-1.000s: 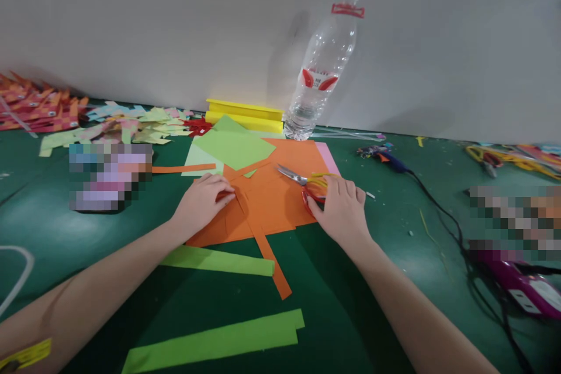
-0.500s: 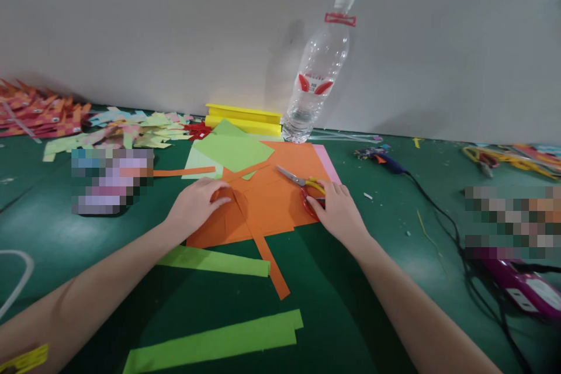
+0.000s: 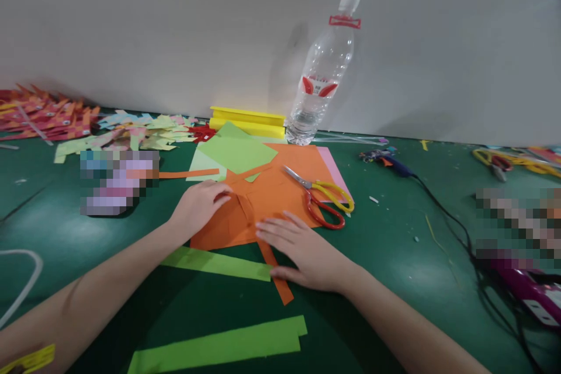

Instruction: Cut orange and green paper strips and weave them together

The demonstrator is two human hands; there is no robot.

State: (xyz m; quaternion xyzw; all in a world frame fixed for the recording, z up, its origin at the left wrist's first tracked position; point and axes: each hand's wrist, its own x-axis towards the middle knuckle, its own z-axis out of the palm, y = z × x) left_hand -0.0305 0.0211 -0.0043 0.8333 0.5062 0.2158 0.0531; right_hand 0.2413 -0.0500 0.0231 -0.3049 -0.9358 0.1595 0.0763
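Note:
My left hand [image 3: 199, 205] rests on the left part of an orange paper sheet [image 3: 280, 187], fingers curled loosely over its cut strips. My right hand [image 3: 307, 251] lies flat and open on the sheet's near edge, over a long orange strip [image 3: 283, 289] that sticks out toward me. Scissors [image 3: 322, 197] with yellow and red handles lie free on the orange sheet's right side, apart from both hands. Light green paper [image 3: 234, 152] overlaps the sheet's far left corner.
Two green strips [image 3: 219, 262] [image 3: 219, 347] lie near me on the green table [image 3: 385, 257]. A plastic bottle [image 3: 322, 79] and yellow box [image 3: 248, 120] stand by the wall. Paper scraps [image 3: 131, 131] pile at left. A glue gun [image 3: 388, 160] and black cable [image 3: 456, 228] run right.
My right hand let go of the scissors, which now lie on the orange sheet, and moved left and toward me onto the sheet's near edge. My left hand barely moved.

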